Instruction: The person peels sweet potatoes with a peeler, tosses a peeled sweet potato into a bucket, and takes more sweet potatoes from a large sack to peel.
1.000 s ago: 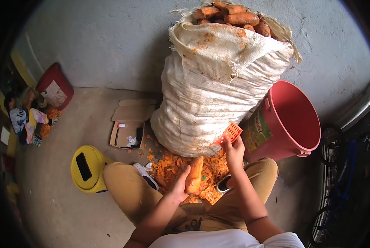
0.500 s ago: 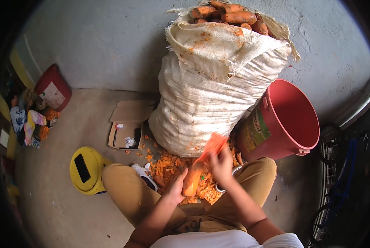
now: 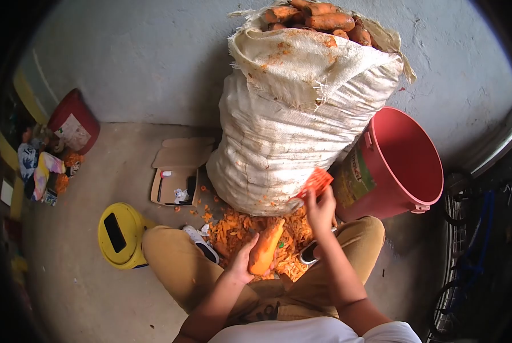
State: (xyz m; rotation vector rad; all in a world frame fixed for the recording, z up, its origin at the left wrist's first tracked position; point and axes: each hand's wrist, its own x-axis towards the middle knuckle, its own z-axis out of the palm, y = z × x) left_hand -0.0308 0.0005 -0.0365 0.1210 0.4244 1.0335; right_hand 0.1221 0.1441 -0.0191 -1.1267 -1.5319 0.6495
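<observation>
My left hand [image 3: 243, 261] is closed around the thick lower part of a carrot [image 3: 266, 250], whose surface is bright orange and looks peeled. The carrot points up and away from me between my knees. In my right hand [image 3: 323, 210] is a red peeler [image 3: 317, 182], held off the carrot, up and to its right, close to the sack. Its fine details are too small to make out. Under both hands a heap of orange peelings [image 3: 231, 231] covers the floor between my shoes.
A tall white woven sack [image 3: 279, 131] full of unpeeled carrots [image 3: 330, 22] stands ahead against the wall. Right of it leans a red bucket [image 3: 407, 160]. To the left are an open cardboard box [image 3: 167, 197] and a yellow-lidded bucket [image 3: 131, 228] with a phone [image 3: 115, 235] on top.
My right hand has moved the peeler off the carrot, up and to the right. My left hand keeps its grip on the carrot in nearly the same place.
</observation>
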